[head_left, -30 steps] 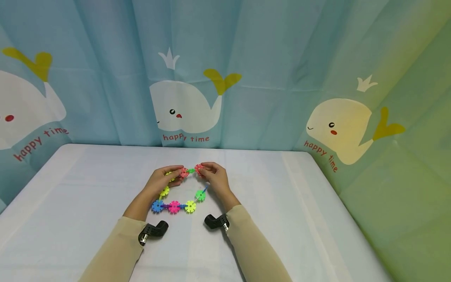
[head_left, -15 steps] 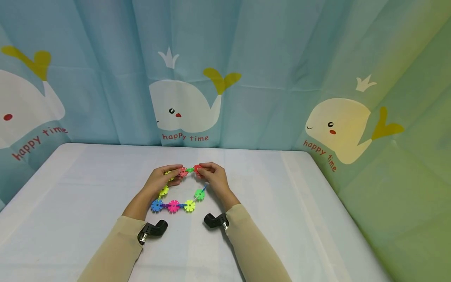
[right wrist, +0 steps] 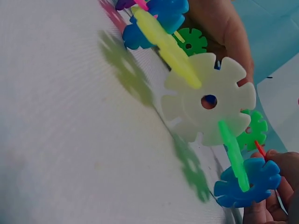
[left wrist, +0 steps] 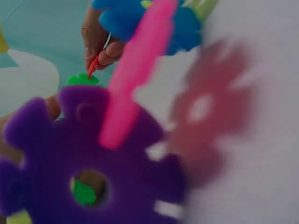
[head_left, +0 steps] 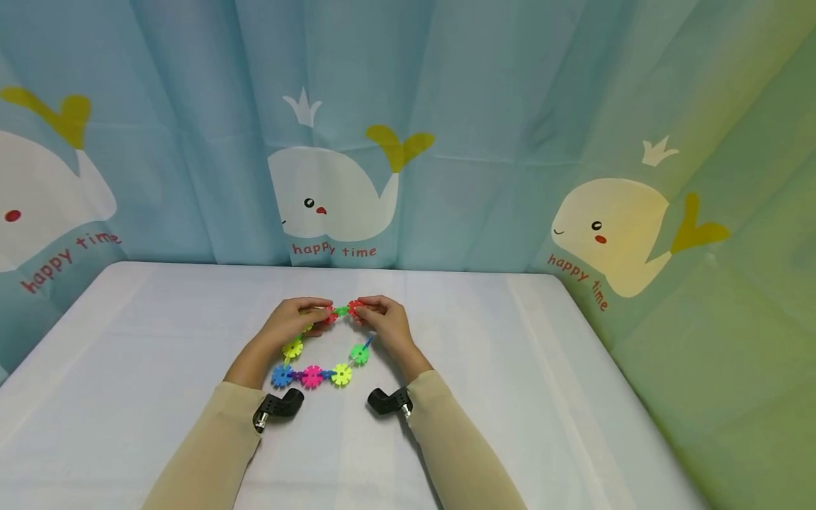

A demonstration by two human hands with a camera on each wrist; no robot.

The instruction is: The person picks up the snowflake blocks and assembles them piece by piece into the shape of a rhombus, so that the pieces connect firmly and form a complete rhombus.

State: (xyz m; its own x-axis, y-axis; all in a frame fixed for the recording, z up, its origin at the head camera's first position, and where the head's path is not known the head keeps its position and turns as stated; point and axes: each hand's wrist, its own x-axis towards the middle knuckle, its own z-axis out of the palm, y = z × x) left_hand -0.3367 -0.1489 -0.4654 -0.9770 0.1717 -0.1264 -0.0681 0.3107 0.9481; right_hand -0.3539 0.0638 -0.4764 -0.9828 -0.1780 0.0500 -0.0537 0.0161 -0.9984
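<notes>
A chain of slotted snowflake discs lies in a ring on the white table, with a gap on its right side. In the head view my left hand (head_left: 290,326) pinches a red disc (head_left: 330,317) at the far side. My right hand (head_left: 390,327) pinches another red disc (head_left: 355,309) by its edge. A green disc (head_left: 342,312) links the two. On the near side run a blue disc (head_left: 282,376), a pink disc (head_left: 312,377) and a yellow disc (head_left: 341,375). Beyond them, a green disc (head_left: 360,354) carries an edge-on blue disc (head_left: 368,342). The left fingers cover part of the chain.
Close up in the left wrist view is a purple disc (left wrist: 126,182), and in the right wrist view a white disc (right wrist: 229,79). The white table (head_left: 510,397) extends around the hands. A blue curtain (head_left: 484,212) with whale prints hangs behind it.
My left hand has turned slightly, and its red disc shows less between the fingers. The right hand keeps its pinch almost in place. The chain has barely shifted.
</notes>
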